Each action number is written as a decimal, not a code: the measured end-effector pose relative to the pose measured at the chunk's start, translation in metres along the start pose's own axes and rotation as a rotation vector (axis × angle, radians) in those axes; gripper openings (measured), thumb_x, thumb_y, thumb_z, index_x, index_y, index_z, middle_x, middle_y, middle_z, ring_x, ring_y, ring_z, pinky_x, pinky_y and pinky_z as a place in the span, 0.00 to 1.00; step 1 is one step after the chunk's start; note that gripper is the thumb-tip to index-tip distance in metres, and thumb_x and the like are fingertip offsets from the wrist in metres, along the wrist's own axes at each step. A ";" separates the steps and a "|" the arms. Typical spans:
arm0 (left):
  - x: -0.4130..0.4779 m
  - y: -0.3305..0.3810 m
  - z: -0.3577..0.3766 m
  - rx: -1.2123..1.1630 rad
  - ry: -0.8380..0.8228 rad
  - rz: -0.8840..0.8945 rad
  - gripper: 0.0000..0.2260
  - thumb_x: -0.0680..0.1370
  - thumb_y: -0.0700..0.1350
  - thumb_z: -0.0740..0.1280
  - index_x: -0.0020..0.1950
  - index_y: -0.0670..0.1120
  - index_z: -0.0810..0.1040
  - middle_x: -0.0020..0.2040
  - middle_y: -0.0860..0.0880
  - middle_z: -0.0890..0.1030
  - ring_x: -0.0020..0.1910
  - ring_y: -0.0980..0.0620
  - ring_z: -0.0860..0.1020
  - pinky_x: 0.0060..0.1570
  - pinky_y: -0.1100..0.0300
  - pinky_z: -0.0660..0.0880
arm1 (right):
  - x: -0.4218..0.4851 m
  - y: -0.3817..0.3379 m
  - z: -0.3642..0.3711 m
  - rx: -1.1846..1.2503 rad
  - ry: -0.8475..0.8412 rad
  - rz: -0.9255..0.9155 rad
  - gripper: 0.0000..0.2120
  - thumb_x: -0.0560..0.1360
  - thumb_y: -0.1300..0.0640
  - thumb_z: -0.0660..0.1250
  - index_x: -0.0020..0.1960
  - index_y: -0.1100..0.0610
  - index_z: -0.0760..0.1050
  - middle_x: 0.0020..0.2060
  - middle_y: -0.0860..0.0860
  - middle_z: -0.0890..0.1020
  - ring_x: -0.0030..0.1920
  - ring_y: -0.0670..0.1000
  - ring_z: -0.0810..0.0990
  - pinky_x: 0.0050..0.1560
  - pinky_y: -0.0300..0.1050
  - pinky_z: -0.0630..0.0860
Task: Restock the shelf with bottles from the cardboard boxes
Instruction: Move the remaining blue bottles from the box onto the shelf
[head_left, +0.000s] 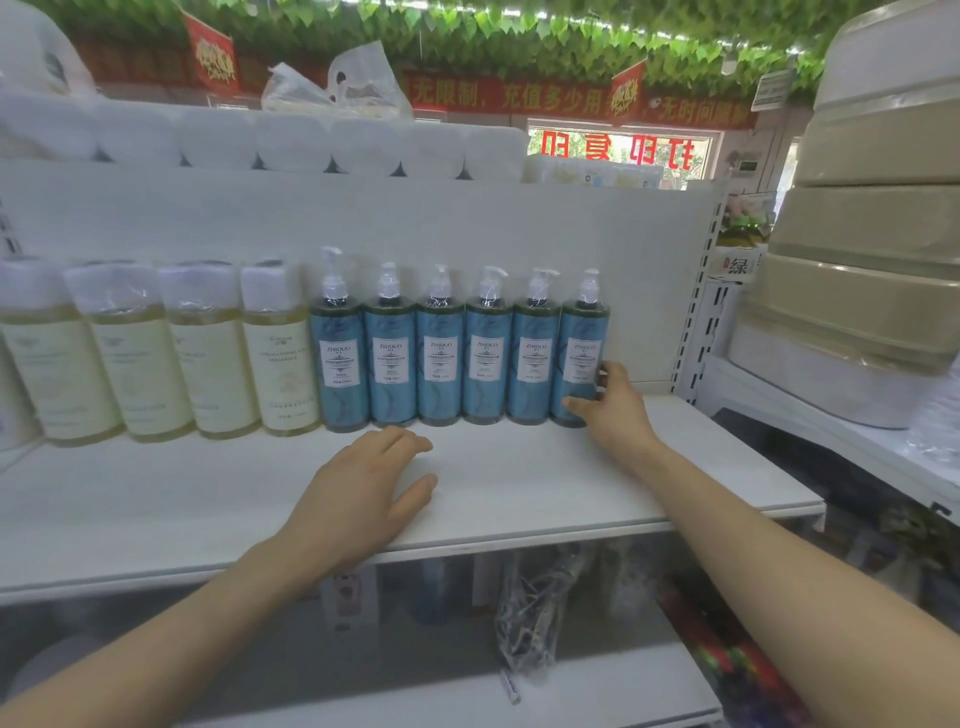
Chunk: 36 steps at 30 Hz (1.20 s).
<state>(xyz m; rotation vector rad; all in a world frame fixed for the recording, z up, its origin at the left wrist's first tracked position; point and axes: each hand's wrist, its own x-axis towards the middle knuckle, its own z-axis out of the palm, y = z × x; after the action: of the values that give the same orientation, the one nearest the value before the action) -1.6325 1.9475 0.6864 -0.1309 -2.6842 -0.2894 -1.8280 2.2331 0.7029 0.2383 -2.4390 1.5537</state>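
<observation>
The right hand (615, 402) grips the rightmost blue ZHIDUO bottle (583, 356); the left hand (363, 483) lies spread flat on the shelf (571, 493).

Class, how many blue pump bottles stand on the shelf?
6: blue bottles one, two, three, four, five stand side by side on the shelf; six, rightmost, is held by the right hand. Any behind would be hidden.

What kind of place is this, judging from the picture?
Probably a small shop: a shelf holds a row of identical blue pump bottles, toilet paper rolls sit above, and red banners hang overhead.
</observation>
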 end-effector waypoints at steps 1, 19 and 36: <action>0.000 0.001 -0.001 0.005 0.002 -0.010 0.21 0.84 0.62 0.61 0.75 0.56 0.73 0.73 0.58 0.75 0.69 0.54 0.74 0.67 0.54 0.75 | -0.004 -0.003 0.001 -0.035 0.037 0.013 0.36 0.78 0.62 0.76 0.80 0.60 0.62 0.72 0.57 0.75 0.69 0.59 0.78 0.66 0.53 0.77; -0.072 -0.042 -0.092 0.126 0.189 -0.149 0.25 0.81 0.60 0.67 0.76 0.50 0.74 0.72 0.49 0.77 0.69 0.44 0.75 0.63 0.45 0.75 | -0.221 -0.141 0.109 -0.654 -0.107 -0.507 0.28 0.79 0.50 0.71 0.75 0.55 0.66 0.69 0.55 0.72 0.67 0.59 0.72 0.63 0.55 0.76; -0.459 -0.258 -0.094 0.033 0.167 -0.216 0.21 0.81 0.51 0.68 0.72 0.42 0.79 0.70 0.40 0.78 0.67 0.37 0.77 0.64 0.41 0.75 | -0.565 -0.165 0.362 -0.517 -0.309 -0.462 0.26 0.77 0.55 0.72 0.73 0.60 0.72 0.68 0.58 0.75 0.67 0.62 0.75 0.66 0.58 0.74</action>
<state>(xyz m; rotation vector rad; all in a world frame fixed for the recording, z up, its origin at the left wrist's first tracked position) -1.2156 1.6541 0.5239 0.1868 -2.5362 -0.3077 -1.2841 1.8405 0.5376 0.9147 -2.6477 0.7097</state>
